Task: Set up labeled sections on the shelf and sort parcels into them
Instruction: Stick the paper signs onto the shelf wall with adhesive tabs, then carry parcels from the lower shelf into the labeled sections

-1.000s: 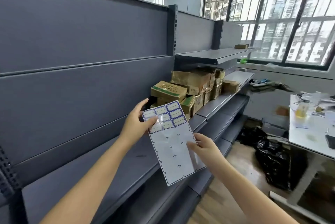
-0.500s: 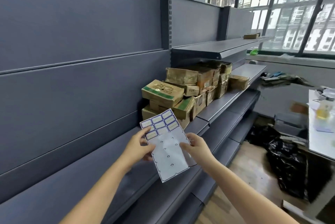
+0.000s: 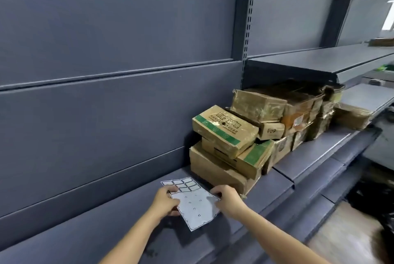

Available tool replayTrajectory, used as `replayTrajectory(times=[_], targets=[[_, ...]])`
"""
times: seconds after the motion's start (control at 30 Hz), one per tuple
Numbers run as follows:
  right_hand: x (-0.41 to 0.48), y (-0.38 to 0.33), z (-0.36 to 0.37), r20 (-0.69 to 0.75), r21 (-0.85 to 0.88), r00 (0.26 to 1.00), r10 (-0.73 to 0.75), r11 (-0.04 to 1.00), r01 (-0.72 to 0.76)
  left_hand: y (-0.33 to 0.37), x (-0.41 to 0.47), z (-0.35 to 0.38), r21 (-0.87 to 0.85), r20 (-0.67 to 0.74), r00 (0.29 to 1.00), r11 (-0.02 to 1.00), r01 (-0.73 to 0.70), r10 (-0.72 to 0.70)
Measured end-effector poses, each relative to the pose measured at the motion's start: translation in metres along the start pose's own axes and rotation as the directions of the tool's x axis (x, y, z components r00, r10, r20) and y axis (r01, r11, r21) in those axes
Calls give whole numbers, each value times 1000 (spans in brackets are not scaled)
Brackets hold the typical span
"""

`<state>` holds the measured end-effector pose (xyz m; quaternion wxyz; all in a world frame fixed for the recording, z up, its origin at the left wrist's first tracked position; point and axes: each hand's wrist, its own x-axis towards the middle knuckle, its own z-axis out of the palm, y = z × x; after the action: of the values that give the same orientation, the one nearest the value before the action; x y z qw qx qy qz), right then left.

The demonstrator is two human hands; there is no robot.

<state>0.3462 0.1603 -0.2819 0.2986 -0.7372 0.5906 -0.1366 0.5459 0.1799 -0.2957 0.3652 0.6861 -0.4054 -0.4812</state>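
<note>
The shelf (image 3: 96, 236) is open from its left end up to the boxes (image 3: 226, 133). The stack blocks it from back panel (image 3: 106, 125) nearly to front edge. An upper shelf (image 3: 319, 61) overhangs the stack's right part.

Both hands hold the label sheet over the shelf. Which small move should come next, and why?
Probably peel one label with the left hand while the right hand steadies the label sheet: both pinch its edges, labels sit only at its far end, and the shelf beside the parcels bears none.
</note>
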Motion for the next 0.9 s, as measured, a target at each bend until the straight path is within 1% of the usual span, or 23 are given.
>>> replayTrajectory(times=[0.1, 0.2, 0.27, 0.33, 0.43, 0.5, 0.57, 0.6, 0.67, 0.7, 0.73, 0.77, 0.83, 0.9], targets=[[20, 6, 10, 98, -55, 995, -17, 998, 22, -7, 17, 3, 53, -22, 1000, 998, 14, -13], [34, 13, 16, 156, -104, 987, -31, 993, 48, -13, 29, 6, 118, -77, 997, 993, -3, 13], [40, 16, 19, 186, -157, 981, -53, 984, 83, -16, 34, 9, 226, -119, 991, 974, -33, 62], [44, 19, 23, 210, -247, 971, -113, 955, 165, -19, 37, 12, 380, -123, 986, 923, -61, 116], [47, 29, 29, 304, -342, 925, -226, 881, 328, -23, 38, 22, 497, -71, 992, 866, -57, 106], [46, 35, 31, 389, -382, 884, -260, 827, 412, -25, 33, 29, 645, -16, 995, 761, -63, 96], [45, 40, 30, 420, -393, 858, -296, 793, 466, -26, 30, 36, 804, 20, 997, 591, -60, 74], [43, 42, 28, 431, -398, 847, -310, 778, 487, -27, 30, 38, 848, 17, 997, 527, -51, 70], [44, 45, 25, 460, -392, 826, -326, 760, 518, -26, 30, 42, 902, 16, 999, 430, -33, 43], [44, 45, 23, 475, -381, 817, -326, 761, 526, -23, 27, 44, 913, 11, 1000, 406, -21, 26], [42, 43, 19, 480, -360, 814, -328, 772, 523, -20, 25, 45, 917, -1, 1000, 398, -4, 12], [42, 41, 16, 472, -337, 812, -344, 781, 526, -17, 25, 46, 908, -17, 1000, 418, 13, 6], [38, 36, 4, 433, -296, 804, -408, 778, 554, -9, 24, 50, 885, -54, 998, 465, 27, 45], [34, 30, -16, 369, -236, 787, -495, 769, 595, 2, 20, 54, 840, -92, 992, 541, 31, 87]])
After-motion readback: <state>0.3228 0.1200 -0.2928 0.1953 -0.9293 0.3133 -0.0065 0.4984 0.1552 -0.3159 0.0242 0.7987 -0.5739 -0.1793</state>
